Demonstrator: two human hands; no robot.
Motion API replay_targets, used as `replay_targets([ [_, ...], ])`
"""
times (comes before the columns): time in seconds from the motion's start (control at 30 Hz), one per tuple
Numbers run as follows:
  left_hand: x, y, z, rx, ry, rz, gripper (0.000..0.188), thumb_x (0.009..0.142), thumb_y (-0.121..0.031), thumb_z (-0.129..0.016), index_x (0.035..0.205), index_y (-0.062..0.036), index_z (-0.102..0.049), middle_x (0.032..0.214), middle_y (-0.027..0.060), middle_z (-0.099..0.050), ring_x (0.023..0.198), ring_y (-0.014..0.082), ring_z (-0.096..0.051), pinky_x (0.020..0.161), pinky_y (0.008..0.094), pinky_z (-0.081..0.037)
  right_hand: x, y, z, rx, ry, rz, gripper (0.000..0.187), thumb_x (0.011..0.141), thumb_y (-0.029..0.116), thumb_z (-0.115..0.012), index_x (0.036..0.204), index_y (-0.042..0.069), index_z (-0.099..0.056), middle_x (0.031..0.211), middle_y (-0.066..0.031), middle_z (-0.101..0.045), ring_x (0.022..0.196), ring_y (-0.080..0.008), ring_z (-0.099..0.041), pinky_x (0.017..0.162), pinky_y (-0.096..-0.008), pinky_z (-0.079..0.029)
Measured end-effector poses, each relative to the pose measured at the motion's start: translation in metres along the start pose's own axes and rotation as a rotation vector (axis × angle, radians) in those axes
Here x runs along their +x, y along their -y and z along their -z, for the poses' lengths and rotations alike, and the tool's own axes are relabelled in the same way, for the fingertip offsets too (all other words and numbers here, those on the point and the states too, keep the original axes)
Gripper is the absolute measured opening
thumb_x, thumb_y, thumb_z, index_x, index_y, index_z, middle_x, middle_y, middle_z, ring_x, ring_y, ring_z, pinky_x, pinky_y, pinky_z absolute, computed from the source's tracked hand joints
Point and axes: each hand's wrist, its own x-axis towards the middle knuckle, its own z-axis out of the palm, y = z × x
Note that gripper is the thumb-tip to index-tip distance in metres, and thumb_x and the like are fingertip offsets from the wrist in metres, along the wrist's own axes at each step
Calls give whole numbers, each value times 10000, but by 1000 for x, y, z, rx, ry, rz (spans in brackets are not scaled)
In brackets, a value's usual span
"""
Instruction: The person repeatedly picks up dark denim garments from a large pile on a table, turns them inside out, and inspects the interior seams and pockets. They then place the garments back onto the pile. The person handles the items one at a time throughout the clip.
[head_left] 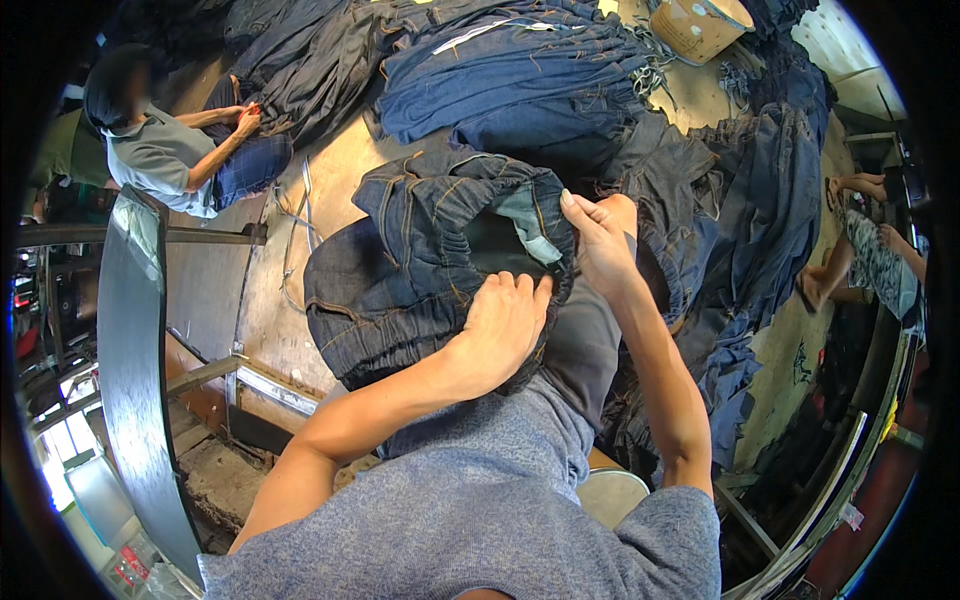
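A pair of dark denim trousers (410, 225) with orange stitching and a gathered elastic waistband lies across my lap. Its waist opening faces me, showing a dark inside and a pale blue patch. At the right side of the opening, my right hand (602, 245) pinches the waistband between thumb and fingers. My left hand (507, 322) is curled over the near edge of the same waistband, its fingertips partly hidden inside the opening. More dark gathered denim (345, 310) bulges below and left of the opening; I cannot tell whether it is the same garment.
Heaps of blue denim garments (520, 80) cover the floor ahead and along my right (760, 220). A tan tub (690, 30) stands at the far right. Another person (165, 150) sits at the left, near dark cloth. A dark curved panel (135, 380) rises at my left.
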Motion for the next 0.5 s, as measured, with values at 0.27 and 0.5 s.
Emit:
replay_targets([
  [0.27, -12, 4, 61, -56, -348, -68, 591, 953, -249, -769, 1471, 5, -643, 1213, 107, -709, 1223, 271, -646, 1041, 409, -513, 47, 60, -34, -1071, -117, 359, 391, 1011, 237, -793, 1296, -28, -761, 1168, -171, -818, 1055, -232, -773, 965, -366, -589],
  [0.5, -72, 26, 169, -453, -999, -300, 494, 888, -387, -924, 1205, -54, -742, 1072, 32, -757, 825, 204, -714, 700, 357, -570, 85, 284, -2, -1473, -700, 1152, 288, 1041, 138, -604, 1226, -40, -736, 1213, -245, -779, 1187, -351, -732, 1047, -447, -540],
])
